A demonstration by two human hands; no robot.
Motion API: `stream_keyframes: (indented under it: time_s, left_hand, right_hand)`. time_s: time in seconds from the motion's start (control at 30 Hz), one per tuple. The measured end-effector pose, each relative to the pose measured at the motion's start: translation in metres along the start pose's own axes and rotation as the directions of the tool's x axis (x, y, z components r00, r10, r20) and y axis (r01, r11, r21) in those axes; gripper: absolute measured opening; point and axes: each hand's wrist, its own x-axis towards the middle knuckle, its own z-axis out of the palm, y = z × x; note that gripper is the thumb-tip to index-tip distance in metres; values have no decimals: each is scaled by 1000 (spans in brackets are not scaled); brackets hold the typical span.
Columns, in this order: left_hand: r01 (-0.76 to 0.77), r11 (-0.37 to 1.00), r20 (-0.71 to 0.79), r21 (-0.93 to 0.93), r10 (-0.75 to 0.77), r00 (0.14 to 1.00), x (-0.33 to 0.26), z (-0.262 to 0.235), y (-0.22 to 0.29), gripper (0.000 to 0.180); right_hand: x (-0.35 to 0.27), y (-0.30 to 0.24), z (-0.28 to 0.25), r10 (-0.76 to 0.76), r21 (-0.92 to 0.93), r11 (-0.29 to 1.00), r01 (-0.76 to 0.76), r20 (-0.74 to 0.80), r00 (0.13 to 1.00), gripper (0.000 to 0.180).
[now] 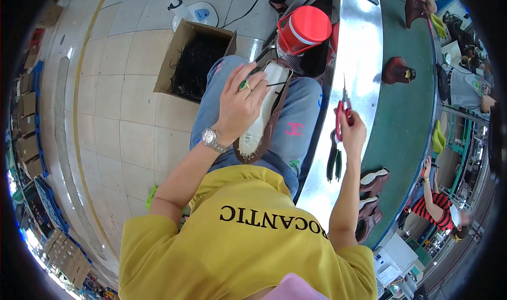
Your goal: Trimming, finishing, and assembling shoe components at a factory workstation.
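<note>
Brown along its sides and white on its upturned face, the shoe (259, 128) lies lengthwise on my denim lap (303, 99), under and just right of my left fingers (257, 81). These are half curled; whether they pinch the dark strand (277, 84) poking out beside them, I cannot tell. My right fingers (347, 131) hold red-handled scissors (343, 112), tips pointing away from me, over the metal tabletop (362, 41); a dark bundle (334, 162) is just nearer me. I judge the step in hand to be tending that strand; a cut would call for bringing the blades left, past the tabletop's near edge. Ahead of my left fingers, an open carton (170, 62) and a red jug (311, 25) limit room; ahead of my right fingers, smooth metal runs on beside the green belt (393, 125).
</note>
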Motion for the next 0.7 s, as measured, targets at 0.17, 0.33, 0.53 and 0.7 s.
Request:
stream_keyframes:
  time_s: [0.17, 0.33, 0.53, 0.7]
  left_hand:
    - [25, 995, -111, -96, -35, 993, -2, -4, 0, 7]
    - [-5, 994, -317, -107, -29, 948, 30, -46, 2, 2]
    - [157, 972, -584, -176, -231, 778, 60, -95, -42, 15]
    - [226, 908, -285, 353, -126, 950, 17, -45, -159, 31]
  right_hand:
    - [48, 79, 13, -61, -238, 971, 24, -152, 987, 47]
    - [-2, 79, 18, -264, -188, 957, 220, -252, 931, 44]
    - [-98, 110, 41, -120, -378, 925, 36, -201, 972, 54]
    - [-101, 107, 28, 101, 14, 995, -101, 45, 994, 45]
